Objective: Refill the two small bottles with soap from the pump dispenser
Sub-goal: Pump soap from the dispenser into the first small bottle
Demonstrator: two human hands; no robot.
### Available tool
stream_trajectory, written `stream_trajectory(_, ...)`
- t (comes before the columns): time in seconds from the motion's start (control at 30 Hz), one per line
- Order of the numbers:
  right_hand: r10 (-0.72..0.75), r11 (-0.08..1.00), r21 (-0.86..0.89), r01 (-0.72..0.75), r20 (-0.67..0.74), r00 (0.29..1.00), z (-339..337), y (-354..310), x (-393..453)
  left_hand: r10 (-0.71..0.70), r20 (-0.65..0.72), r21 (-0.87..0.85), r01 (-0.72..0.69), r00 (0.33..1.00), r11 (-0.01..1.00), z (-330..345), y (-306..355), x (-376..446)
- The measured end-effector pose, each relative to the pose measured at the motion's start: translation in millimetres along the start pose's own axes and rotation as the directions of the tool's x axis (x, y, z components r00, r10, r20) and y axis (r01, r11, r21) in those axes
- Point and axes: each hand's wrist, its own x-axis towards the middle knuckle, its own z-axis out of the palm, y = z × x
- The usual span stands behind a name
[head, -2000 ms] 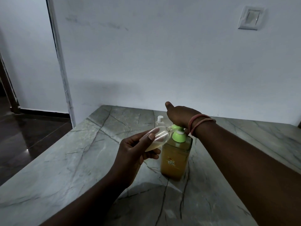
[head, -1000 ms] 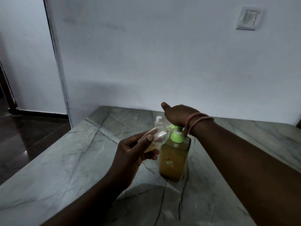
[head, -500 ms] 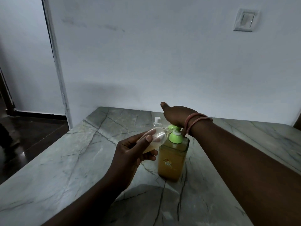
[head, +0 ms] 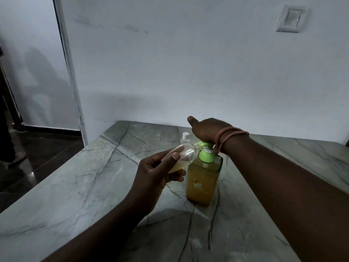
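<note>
Head view: our left hand [head: 151,174] grips the small bottle [head: 182,155], thumb across the top, fingers curled underneath. Bottle is tipped well over, long axis running from lower left up to the right, mouth aimed at the pump spout [head: 200,143]. Neck looks to be touching the spout or just beside it; contact itself is too small to confirm. Pale soap pools in the low end near our palm, so it's partly filled.

Our right hand [head: 204,130] rests palm-down on the pump head, fingers straight and relaxed, thumb sticking out left. Pressing, not gripping.

Dispenser [head: 203,178] stands upright on the marble table [head: 85,186], amber soap nearly to the shoulder. Second bottle [head: 184,138] stands capped just behind it, upright.

To do this step well, in our judgement:
- keep the bottle mouth right under the spout tip before each stroke
- press slow and full, let the head return completely
- keep the mouth end higher than the base, or soap runs back out
- hold the dispenser base from sliding; downward load only

Main risk: a drip down the neck onto our fingers, which makes the grip slippery.
</note>
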Motion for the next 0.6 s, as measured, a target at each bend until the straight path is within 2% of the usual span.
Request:
stream_trajectory(0.13, -0.005, 1.0, 0.006, 0.005, -0.044, 0.999, 2.7, 2.9, 5.6, 0.009, -0.001, 0.014, -0.009, 1.0, 1.0, 0.3, -0.3, 1.5)
stream_trajectory(0.33, -0.005, 0.997, 0.083, 0.002, 0.042, 0.999, 4.1, 6.9, 0.4, 0.001, -0.001, 0.005, -0.001, 1.0, 1.0, -1.2, -4.5, 1.8)
stream_trajectory(0.6, 0.001, 0.999, 0.038, -0.002, 0.012, 1.0, -0.5, 2.4, 3.7, -0.003, -0.008, 0.021, 0.003, 1.0, 1.0, -0.5, -1.8, 1.8)
